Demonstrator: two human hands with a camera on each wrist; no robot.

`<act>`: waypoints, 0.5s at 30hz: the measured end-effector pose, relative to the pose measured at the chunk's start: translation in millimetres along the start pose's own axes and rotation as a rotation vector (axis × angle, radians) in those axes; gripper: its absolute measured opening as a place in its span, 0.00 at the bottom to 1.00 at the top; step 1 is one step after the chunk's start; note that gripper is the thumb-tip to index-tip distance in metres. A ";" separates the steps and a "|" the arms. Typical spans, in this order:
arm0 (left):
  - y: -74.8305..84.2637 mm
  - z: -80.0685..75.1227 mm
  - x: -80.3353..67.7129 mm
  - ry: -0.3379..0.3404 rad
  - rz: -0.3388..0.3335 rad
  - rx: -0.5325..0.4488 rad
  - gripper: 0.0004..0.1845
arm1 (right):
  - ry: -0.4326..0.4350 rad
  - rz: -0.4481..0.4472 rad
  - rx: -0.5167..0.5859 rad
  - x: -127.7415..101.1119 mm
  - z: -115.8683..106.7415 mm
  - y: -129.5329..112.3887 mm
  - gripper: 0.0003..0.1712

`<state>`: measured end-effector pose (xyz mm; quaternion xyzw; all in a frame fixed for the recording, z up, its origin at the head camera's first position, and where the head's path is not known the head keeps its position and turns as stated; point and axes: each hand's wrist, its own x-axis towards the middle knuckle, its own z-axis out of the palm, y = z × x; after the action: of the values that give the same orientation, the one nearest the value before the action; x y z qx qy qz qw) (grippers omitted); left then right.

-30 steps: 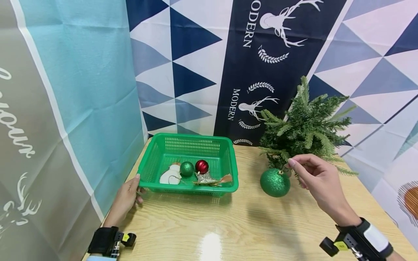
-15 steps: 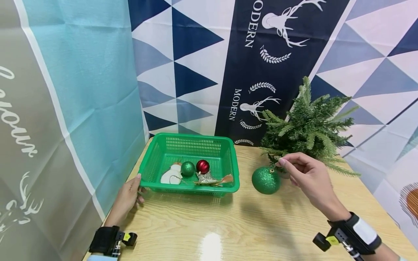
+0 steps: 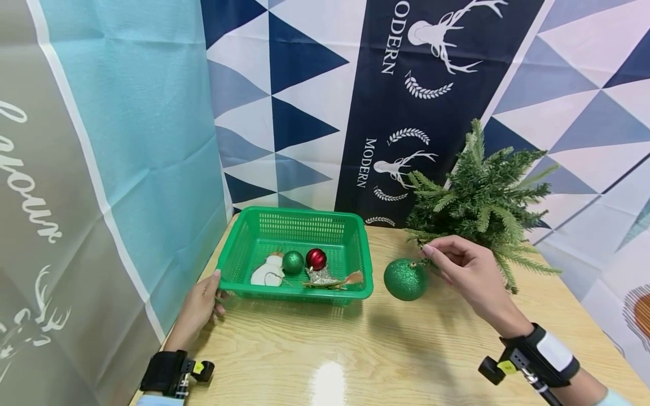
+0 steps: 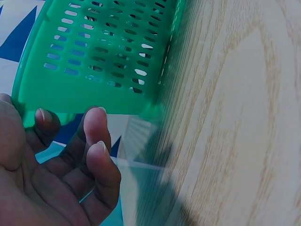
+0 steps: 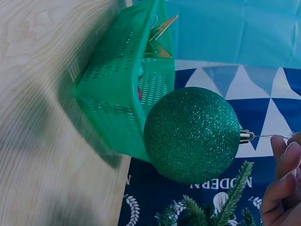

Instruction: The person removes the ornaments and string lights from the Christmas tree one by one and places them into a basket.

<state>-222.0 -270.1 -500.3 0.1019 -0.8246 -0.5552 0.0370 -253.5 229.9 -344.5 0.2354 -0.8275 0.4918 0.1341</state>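
"MODERN" twice on navy backdrop panel [image 3: 406, 113]; grey curtain [image 3: 30, 214] script partly cut off, maybe "…avour".

Basket [image 3: 355, 248] left on table [image 3: 355, 349], 2 small baubles [image 3: 293, 263] inside, large bauble [image 3: 405, 279] right of it, tree [image 3: 482, 197] behind

- Large bauble [image 3: 405, 279]: glittery green, gold cap.
- Basket [image 3: 259, 286]: bright green, slotted mesh walls.
- Inside it: small green ball [image 3: 292, 262], shiny red ball [image 3: 316, 259], white snowman [image 3: 267, 273].
- Little tree [image 3: 482, 194]: dark green needles.
- Table [image 3: 355, 355]: pale wood grain.
- Backdrop [image 3: 315, 96]: navy, white and grey triangles, white deer print.
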 end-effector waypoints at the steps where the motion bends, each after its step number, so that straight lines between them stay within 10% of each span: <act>1: 0.0 0.1 0.0 0.000 -0.002 0.002 0.38 | -0.002 -0.003 0.004 0.4 0.7 0.5 0.06; 15: -2.0 1.5 -0.8 0.012 0.040 0.002 0.38 | -0.043 0.021 0.098 8.4 13.0 4.0 0.08</act>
<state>-221.2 -269.3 -502.7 0.0889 -0.8267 -0.5531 0.0527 -262.5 218.0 -349.9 0.2433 -0.8077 0.5278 0.0995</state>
